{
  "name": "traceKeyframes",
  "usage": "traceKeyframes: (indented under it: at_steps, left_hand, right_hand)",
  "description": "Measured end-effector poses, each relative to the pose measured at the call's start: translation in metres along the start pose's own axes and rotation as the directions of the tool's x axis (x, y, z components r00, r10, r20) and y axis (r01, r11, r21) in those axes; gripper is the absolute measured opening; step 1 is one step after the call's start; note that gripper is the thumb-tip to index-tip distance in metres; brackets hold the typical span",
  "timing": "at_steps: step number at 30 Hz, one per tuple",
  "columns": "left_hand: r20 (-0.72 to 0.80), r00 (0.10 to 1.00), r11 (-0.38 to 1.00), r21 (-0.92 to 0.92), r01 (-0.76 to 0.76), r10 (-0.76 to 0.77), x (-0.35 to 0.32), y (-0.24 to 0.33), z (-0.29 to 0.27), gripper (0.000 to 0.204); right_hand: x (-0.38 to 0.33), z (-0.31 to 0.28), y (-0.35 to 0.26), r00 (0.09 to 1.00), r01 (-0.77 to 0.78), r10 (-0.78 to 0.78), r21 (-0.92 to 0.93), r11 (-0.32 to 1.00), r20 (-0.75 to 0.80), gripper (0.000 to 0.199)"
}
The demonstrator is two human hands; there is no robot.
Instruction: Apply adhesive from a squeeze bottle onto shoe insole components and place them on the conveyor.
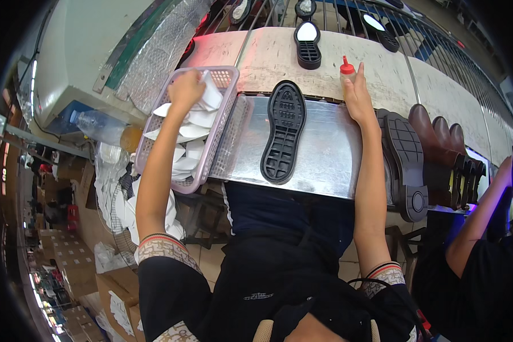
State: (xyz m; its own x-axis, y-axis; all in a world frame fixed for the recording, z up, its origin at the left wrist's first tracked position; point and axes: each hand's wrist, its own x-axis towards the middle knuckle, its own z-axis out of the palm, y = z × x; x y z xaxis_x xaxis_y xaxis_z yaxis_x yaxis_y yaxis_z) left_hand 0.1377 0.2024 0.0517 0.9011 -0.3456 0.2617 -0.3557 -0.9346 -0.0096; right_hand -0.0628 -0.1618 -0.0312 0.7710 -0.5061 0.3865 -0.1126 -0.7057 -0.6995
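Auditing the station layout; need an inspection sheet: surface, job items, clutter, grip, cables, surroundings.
Surface: shiny flat metal plate, long black treaded sole lying on it.
Job's things: lilac perforated plastic basket with white thin cut pieces; small translucent bottle with red nozzle.
Clutter: row of brown leather boots at right; larger clear plastic bottle left of basket.
Grip: left hand at the cut pieces, right hand at the red-nozzled bottle; how firmly, unclear.
Cables: thin black cord by right sleeve.
Surroundings: co-worker's forearm at right; brown cardboard boxes lower left.
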Motion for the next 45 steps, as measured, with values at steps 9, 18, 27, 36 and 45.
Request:
traceKeyframes:
  at_steps: [9, 18, 27, 36, 45]
  left_hand:
    - [0.089, 0.978, 0.429, -0.903, -0.002, 0.191, -0.107, 0.108, -0.081, 0.023]
    - [0.088, 0.947, 0.782, -0.591, -0.2, 0.309, -0.066, 0.146, 0.026, 0.038]
    - [0.199, 0.804, 0.133, -0.98, 0.15, 0.56, -0.05, 0.163, 0.024, 0.04]
    - [0.202, 0.918, -0.763, -0.512, 0.395, 0.34, -0.019, 0.183, 0.048, 0.038]
    - [0.108, 0.932, -0.672, -0.665, 0.326, 0.346, -0.031, 0.167, 0.016, 0.031]
  right_hand:
    - [0.003, -0.011, 0.008, 0.999, 0.015, -0.016, -0.023, 1.0, -0.05, 0.062]
    - [-0.003, 0.007, -0.002, 0.985, 0.039, -0.049, -0.061, 0.997, -0.167, 0.063]
    - [-0.006, -0.005, 0.011, 1.0, 0.011, -0.01, -0.173, 0.985, 0.001, 0.066]
    - [0.003, -0.017, -0.013, 0.969, -0.179, 0.243, 0.575, 0.799, -0.036, 0.053]
    - [-0.006, -0.026, -0.071, 0.983, -0.176, 0.054, 0.822, 0.542, 0.176, 0.041]
